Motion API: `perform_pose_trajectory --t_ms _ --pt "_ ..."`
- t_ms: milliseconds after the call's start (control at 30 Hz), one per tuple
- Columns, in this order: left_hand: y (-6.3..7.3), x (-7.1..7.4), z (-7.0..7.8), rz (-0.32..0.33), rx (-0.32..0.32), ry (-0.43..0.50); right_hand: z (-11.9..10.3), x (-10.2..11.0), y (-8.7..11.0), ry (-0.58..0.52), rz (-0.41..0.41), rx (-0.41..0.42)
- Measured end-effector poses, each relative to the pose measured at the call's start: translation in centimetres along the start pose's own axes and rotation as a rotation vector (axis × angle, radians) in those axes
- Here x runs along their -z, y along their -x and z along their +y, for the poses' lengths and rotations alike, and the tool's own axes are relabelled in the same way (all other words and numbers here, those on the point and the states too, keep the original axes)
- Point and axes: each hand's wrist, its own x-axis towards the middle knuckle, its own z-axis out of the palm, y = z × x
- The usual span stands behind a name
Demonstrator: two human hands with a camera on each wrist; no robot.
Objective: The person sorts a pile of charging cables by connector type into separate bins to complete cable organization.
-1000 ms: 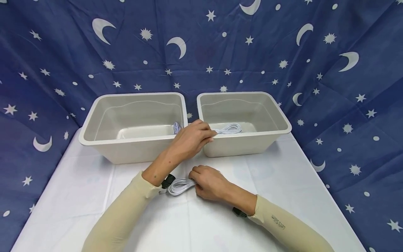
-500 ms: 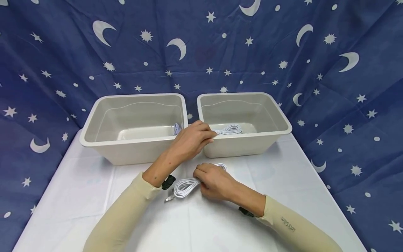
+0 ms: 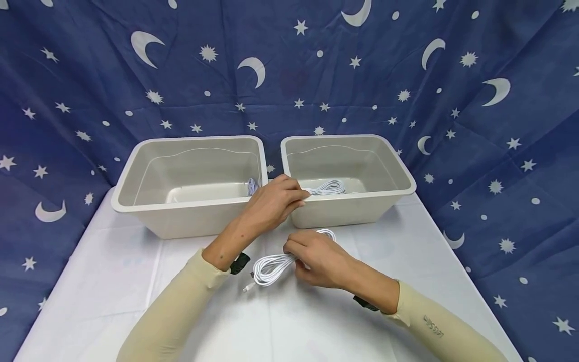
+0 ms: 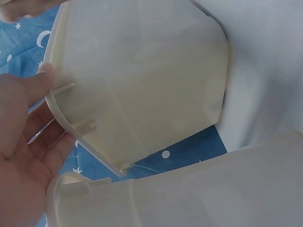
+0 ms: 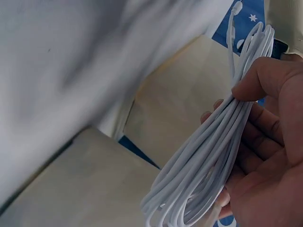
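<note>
My left hand (image 3: 276, 201) grips the rim at the front left corner of the right bin (image 3: 348, 206); in the left wrist view its thumb touches the rim and the other fingers curl at it. My right hand (image 3: 323, 259) pinches a coiled white USB cable (image 3: 270, 269) between thumb and fingers, in front of the bins. Loops stick out on both sides of this hand, and a white connector hangs at the left end. The right wrist view shows the long bundle (image 5: 203, 151) crossing the fingers.
The left bin (image 3: 190, 216) stands beside the right one on a white-covered table (image 3: 217, 327). Another white cable coil (image 3: 329, 187) lies in the right bin, and a small purplish bundle (image 3: 252, 186) in the left. Behind hangs a blue star-patterned cloth (image 3: 289, 60).
My right hand has moved to the right and slightly up with the cable, bringing its connector and far loops into view. My left hand keeps its place at the right bin's rim.
</note>
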Motion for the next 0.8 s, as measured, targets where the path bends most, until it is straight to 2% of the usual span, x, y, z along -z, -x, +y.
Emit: perform_pose_trajectory --t_ms 200,800 --pt "-0.1 -0.3 0.1 -0.01 -0.015 -0.011 0.2 1.4 0.6 0.002 0.029 0.015" --pt "0.1 -0.3 -0.1 0.001 -0.007 -0.021 1.8 5.5 0.3 0.033 0.139 0.08"
